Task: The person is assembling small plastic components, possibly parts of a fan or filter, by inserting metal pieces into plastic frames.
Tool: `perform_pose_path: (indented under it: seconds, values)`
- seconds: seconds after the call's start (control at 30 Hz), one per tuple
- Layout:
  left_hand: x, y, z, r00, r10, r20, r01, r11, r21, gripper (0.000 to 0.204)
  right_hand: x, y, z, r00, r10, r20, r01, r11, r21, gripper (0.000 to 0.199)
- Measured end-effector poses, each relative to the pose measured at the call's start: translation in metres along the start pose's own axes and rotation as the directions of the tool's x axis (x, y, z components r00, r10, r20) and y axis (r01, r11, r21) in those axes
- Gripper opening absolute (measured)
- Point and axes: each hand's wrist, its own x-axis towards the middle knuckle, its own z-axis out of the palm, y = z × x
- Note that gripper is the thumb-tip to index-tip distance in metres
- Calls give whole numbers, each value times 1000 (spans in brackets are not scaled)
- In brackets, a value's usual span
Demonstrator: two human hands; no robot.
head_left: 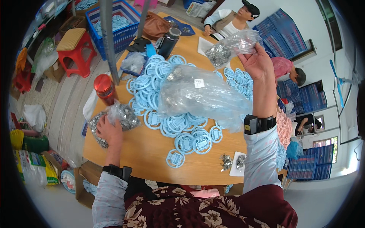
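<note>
Head view: I'm sitting at a wooden table (152, 152), both arms coming up from the lower edge, hands well apart. My left hand (109, 132) is pressing down on a clear plastic bag of small metal parts (118, 118) lying at the table's left edge, fingers curled and closed over the bag's top. My right hand (258, 64) is raised high above the table, gripping the end of a second clear bag of metal parts (232, 46), which is hanging out to the left of my fingers. A bigger, rumpled clear bag (201, 97) is lying across the middle of the table on a heap of light blue plastic ring frames (167, 114). A few loose frames are lying nearer me, toward the front edge. A white card with little piles of metal parts (238, 162) is sitting at the front right. A red-lidded jar (103, 88) is standing beside the left bag, near the far left edge. A black bottle (167, 41) and a brown bag (155, 26) are at the far end. A person in a cap (237, 17) is sitting beyond the table. A red stool (76, 49) and a blue crate (114, 26) are standing on the floor at left.
</note>
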Motion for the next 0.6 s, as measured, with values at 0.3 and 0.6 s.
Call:
perform_pose_path:
  seconds: [0.3,0.6]
  values:
    - [2,-5,4,1000,-8,-11,8,999,47,47,20,-53,-76,996,-44,-78,38,997,-70,35]
    - [3,-2,-2,998,-44,38,42,998,52,54,16,-63,-99,990,-49,-132,30,989,-142,38]
